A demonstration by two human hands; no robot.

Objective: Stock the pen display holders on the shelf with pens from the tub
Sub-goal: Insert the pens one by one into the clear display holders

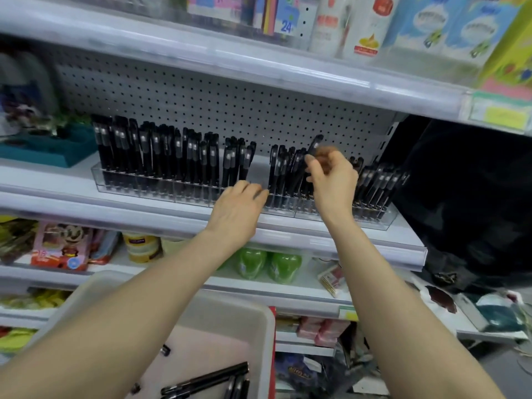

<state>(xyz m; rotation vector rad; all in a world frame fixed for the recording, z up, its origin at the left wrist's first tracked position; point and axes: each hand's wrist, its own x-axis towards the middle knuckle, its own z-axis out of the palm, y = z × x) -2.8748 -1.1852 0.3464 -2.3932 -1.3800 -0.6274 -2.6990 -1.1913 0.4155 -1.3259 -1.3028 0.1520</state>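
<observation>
Two clear display holders, the left holder and the right holder, stand on the middle shelf, packed with upright black pens. A gap without pens shows near the middle of the row. My right hand pinches one black pen that tilts above the right holder's pens. My left hand rests on the front of the holders at the gap, fingers curled over the clear rim. Below, a white tub holds several loose black pens.
A grey pegboard backs the shelf. A teal tray sits at the left end. The shelf above overhangs with packaged goods. Green bottles and packets fill the lower shelves. A dark mass lies right of the rack.
</observation>
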